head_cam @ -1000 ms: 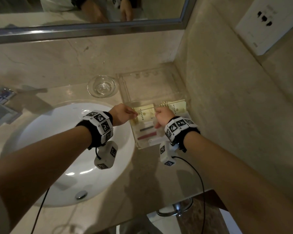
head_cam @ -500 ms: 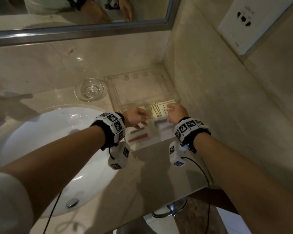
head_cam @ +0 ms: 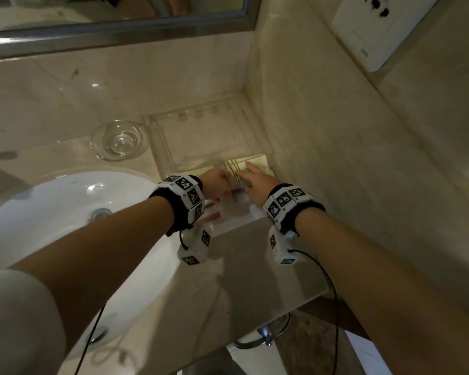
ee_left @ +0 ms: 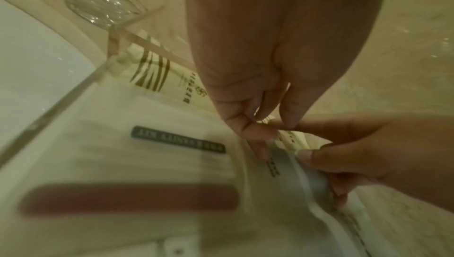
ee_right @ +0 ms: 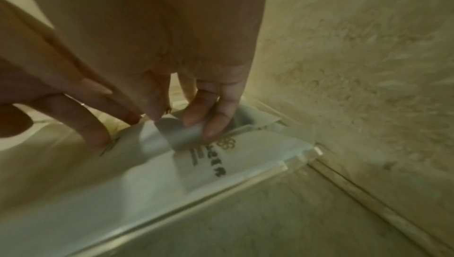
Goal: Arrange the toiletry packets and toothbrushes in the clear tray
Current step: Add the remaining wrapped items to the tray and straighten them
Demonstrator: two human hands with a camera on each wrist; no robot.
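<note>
Head view: just inside the clear tray's (head_cam: 159, 147) near wall, the right hand (head_cam: 257, 185) pinches a white packet (ee_right: 245, 156) lying lengthwise along that wall, beside the toothbrush packets (ee_left: 127, 199). Just beyond, mid-tray, the left hand's (head_cam: 217, 180) curled fingertips nip a cream packet's (head_cam: 261, 159) edge.

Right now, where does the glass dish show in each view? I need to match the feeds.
Head: the glass dish stands on the counter, upper left of centre, just left of the clear tray.
Left wrist: top left, beyond the tray's corner.
Right wrist: not in it.
Shared landmark: the clear tray's rim, which in the right wrist view runs along the lower right.
</note>
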